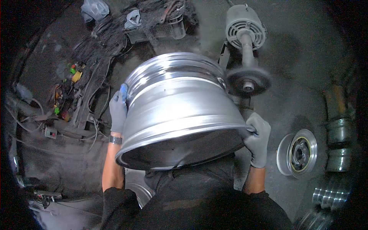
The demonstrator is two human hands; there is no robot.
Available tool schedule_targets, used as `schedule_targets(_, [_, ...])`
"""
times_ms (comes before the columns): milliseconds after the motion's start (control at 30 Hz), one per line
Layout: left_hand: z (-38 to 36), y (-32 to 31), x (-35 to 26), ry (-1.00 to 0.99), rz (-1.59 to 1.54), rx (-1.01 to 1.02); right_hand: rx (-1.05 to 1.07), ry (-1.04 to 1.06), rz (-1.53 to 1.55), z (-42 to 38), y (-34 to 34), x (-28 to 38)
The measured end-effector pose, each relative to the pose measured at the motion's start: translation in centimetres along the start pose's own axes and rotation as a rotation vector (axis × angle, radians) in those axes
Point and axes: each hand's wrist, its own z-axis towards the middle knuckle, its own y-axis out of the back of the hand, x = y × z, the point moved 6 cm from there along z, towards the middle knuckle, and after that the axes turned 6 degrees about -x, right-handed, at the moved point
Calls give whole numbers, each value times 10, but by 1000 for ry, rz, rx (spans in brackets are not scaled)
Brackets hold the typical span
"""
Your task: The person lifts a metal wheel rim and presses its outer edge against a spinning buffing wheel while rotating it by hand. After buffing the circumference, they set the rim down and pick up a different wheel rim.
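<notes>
A dark grey floor carries a wheel rim to the right of the right fingers, more metal rims farther out, and, beyond the left fingers, a plastic crate amid matted fluff.

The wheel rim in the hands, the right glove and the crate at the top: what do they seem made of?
Wheel rim: metal, possibly aluminium or steel; one band is mirror-bright, another has a duller, brushed sheen.
Right glove: probably knit fabric, perhaps coated; matt grey, fitting closely.
Crate: probably plastic; dull and dark, with regular openings.
</notes>
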Motion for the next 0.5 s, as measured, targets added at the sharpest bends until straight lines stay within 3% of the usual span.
schedule_targets(67, [8,-2,-2,59,27,50,-13,-40,28,-10,0,-11])
schedule_targets(267, [10,-15,-43,-23,77,59,-107,-104,139,-33,-3,-31])
schedule_targets(500, [13,-20,-51,-9,116,124,-129,-233,163,-39,-8,-44])
